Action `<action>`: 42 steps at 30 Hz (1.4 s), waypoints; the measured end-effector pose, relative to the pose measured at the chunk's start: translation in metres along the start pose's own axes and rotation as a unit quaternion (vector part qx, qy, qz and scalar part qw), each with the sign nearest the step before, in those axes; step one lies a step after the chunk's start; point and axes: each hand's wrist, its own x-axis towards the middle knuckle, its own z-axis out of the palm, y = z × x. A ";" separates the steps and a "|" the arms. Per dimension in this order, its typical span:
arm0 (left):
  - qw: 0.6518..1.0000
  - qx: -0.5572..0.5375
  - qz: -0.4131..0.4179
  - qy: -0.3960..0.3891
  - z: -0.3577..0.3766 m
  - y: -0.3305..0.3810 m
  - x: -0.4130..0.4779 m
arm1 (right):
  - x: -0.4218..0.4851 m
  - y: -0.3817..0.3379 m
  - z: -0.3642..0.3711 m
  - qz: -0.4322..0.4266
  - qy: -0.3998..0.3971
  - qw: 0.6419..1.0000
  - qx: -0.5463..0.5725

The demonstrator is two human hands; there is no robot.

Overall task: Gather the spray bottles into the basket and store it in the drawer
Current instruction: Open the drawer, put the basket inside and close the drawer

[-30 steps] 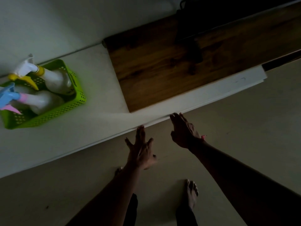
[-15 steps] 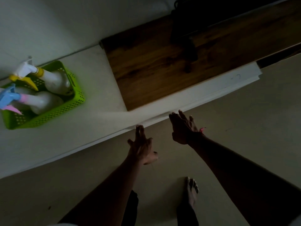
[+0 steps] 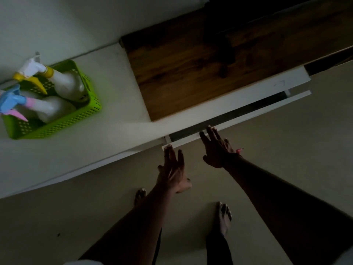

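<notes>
Two bare feet stand on a pale floor (image 3: 286, 169) in dim light, the right foot (image 3: 224, 217) plainly seen, the left foot (image 3: 140, 195) showing only its toes past the forearm. Above them a person's arms reach forward and down toward a white cabinet. The left hand (image 3: 172, 169) is spread flat, fingers straight, its fingertips (image 3: 168, 148) touching the near left corner of a white drawer front (image 3: 248, 116); its grip is wide open and closed on nothing. The right hand (image 3: 216, 148), a pink band at its wrist, is likewise open with fingers extended, the fingertips (image 3: 208, 128) resting on the top edge of the drawer front; whether any finger curls over that edge cannot be told. The drawer (image 3: 229, 114) stands pulled out a little way, a dark narrow gap showing between its front and the cabinet's edge. Beyond the gap lies the white table (image 3: 118, 111) top, with a dark wooden panel (image 3: 191, 73) across its right part. Well to the left, on the white top near the wall (image 3: 76, 20), sits a green perforated basket (image 3: 57, 123). Inside it lie two white spray bottles on their sides: one with a blue and pink trigger head (image 3: 44, 109), nearer, and one with a white and yellow trigger head (image 3: 65, 83), just behind it. Both heads poke over the basket's left rim.
</notes>
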 end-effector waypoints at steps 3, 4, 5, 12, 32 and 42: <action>0.998 -0.060 -0.027 0.011 -0.003 0.002 -0.001 | -0.006 0.001 0.003 0.008 -0.001 1.000 0.003; 0.998 -0.052 -0.030 0.011 -0.003 0.002 0.000 | -0.008 0.001 0.003 0.010 -0.007 1.000 0.002; 0.999 -0.030 -0.027 0.013 -0.003 0.002 0.000 | -0.011 0.002 0.002 0.012 -0.013 1.000 0.000; 1.000 0.009 -0.016 -0.016 0.025 0.011 -0.017 | -0.035 0.006 0.015 0.024 -0.050 0.998 0.005; 0.993 -0.023 0.000 -0.112 0.082 0.028 -0.069 | -0.105 0.025 0.067 0.020 -0.105 0.994 -0.008; 0.985 -0.057 -0.008 -0.165 0.103 0.037 -0.083 | -0.129 0.031 0.089 0.040 -0.122 0.991 0.025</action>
